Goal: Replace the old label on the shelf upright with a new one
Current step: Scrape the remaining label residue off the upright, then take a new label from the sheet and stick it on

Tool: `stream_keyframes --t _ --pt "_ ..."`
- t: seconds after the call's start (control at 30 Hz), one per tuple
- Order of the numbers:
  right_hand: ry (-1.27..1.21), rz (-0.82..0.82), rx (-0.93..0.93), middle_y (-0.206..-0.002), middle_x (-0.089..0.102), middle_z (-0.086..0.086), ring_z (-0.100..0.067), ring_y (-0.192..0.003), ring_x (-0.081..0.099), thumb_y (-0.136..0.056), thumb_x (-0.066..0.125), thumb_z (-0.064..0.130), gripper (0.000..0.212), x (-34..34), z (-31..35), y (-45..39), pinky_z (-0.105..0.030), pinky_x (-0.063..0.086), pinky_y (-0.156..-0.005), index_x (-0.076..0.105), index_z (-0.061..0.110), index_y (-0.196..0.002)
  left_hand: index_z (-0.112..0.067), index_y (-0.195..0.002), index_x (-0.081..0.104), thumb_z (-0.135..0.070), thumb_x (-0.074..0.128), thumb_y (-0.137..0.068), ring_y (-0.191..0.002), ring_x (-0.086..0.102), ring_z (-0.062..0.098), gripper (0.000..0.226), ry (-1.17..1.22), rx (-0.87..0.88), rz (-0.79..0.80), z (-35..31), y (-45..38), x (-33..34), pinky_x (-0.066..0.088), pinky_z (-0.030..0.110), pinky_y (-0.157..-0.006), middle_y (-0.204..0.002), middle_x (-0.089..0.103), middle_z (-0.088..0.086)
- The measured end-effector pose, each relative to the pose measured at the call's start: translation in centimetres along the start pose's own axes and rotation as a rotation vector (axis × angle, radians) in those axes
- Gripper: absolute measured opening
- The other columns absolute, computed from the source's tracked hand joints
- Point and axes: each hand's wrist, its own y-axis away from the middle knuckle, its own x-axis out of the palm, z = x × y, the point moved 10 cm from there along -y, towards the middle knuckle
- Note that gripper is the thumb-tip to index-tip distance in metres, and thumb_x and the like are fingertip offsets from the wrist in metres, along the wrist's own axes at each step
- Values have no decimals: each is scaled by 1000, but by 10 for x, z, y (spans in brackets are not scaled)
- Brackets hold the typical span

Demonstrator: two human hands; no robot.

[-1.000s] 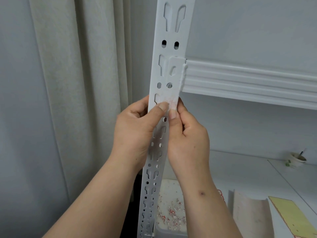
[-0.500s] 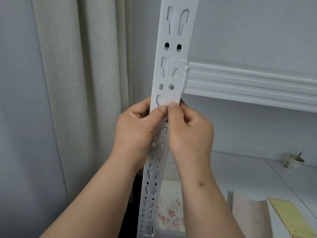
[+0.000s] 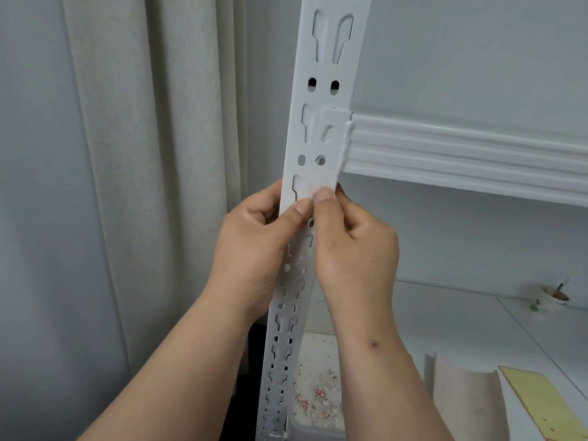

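while both thumbs press white shelf upright (image 3: 321, 100), left hand (image 3: 254, 246) curls round its left edge, right hand (image 3: 356, 249) round right edge; old label residue (image 3: 319, 183) faint patch just above thumbs, below beam (image 3: 461, 154).

No words or numbers can be read anywhere. The worn label patch (image 3: 319, 183) on the white shelf upright (image 3: 331, 58) is blank, and so is the yellow sheet (image 3: 537, 399) at 4 o'clock.
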Motion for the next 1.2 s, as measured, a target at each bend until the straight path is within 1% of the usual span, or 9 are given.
stream_keyframes --t 0.13,0.4,0.53,0.6,0.73,0.83,0.93,1.03,1.2 --pt "29 -7 4 -42 47 18 -7 -48 47 -94 51 36 39 0 1 -2 -13 28 -46 50 32 -55 -10 -121 69 -3 59 -94 -109 71 21 29 8 -1 1 0 1 1 53 35 -96 -113 75 6" --pt "27 10 -12 -45 50 17 -7 -48 47 -91 49 28 23 1 -2 1 -14 29 -46 72 32 -95 -12 -118 70 -3 60 -95 -109 71 24 27 -33 2 -13 -1 1 0 53 43 -100 -110 76 7" --pt "-26 -13 -4 -44 50 15 -7 -48 47 -90 51 30 27 0 -1 0 -14 31 -45 65 24 -69 -13 -117 71 -4 60 -95 -107 71 23 26 -42 -1 -27 -2 2 -1 53 41 -99 -109 77 5" --pt "-22 7 -7 -44 49 14 -8 -48 46 -89 51 28 24 2 1 1 -15 29 -46 65 25 -70 -13 -118 71 -4 60 -95 -108 71 23 27 -46 -4 -33 -2 2 -1 52 41 -100 -110 77 5" --pt "-28 70 23 -68 63 19 -1 -55 53 -89 48 19 39 3 -5 5 -14 40 -56 66 44 -113 -13 -123 68 -4 60 -95 -110 70 20 31 -72 0 -21 -3 4 -1 54 36 -97 -113 76 3" --pt "-180 -27 104 -99 72 20 7 -89 65 -90 48 9 38 -11 -25 20 -17 52 -83 70 32 -112 -19 -136 57 -5 65 -93 -116 66 9 46 -27 13 -126 0 13 -14 50 30 -99 -124 71 -3" --pt "-149 -125 136 -84 71 19 5 -84 66 -91 50 7 29 -28 -50 37 -7 48 -71 69 28 -87 -35 -111 67 -5 62 -94 -111 68 8 34 -53 50 -313 7 33 -39 49 32 -98 -116 73 -6" --pt "-116 -52 183 -79 69 16 5 -79 64 -95 49 10 27 -24 -73 49 -4 44 -68 63 31 -84 -36 -79 72 -9 58 -97 -89 71 10 35 -131 1 -418 23 56 -54 50 29 -83 -90 76 -6" --pt "-76 72 193 -84 66 20 2 -77 63 -98 46 13 26 -21 -89 62 -6 44 -68 62 32 -91 -37 -80 68 -20 56 -98 -74 63 -2 28 -322 -15 -416 35 85 -52 46 18 -73 -78 71 -14"
